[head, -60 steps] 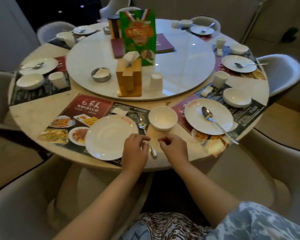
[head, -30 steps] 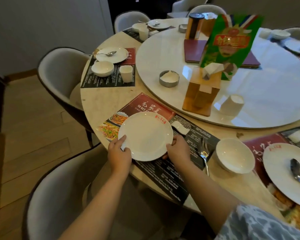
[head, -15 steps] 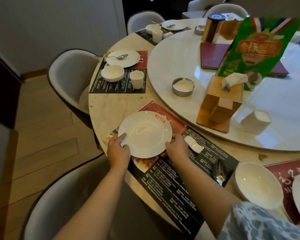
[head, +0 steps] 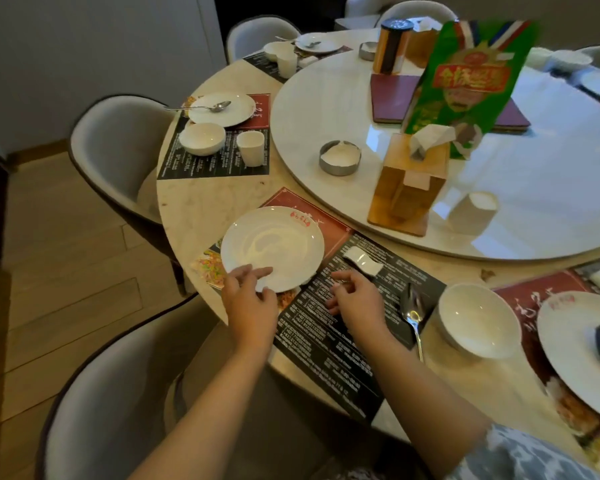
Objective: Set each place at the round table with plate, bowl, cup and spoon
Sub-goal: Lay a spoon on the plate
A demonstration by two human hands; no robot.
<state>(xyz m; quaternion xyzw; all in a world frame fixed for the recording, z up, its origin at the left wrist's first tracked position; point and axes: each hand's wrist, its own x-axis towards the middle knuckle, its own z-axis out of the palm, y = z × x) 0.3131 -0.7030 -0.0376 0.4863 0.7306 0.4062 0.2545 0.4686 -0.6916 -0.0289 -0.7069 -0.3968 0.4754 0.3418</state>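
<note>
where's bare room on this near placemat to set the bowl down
The black menu placemat is bare between the white round plate and the steel spoon, below the small white rest, though the right hand hovers there. Bare marble table lies beyond the plate. It is crowded by the white bowl.

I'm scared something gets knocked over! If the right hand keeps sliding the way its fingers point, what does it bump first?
Probably the small white rest on the dark placemat. The right hand points up and left, fingertips just short of it. The plate sits further left, likely missed, though depth is hard to judge.
</note>
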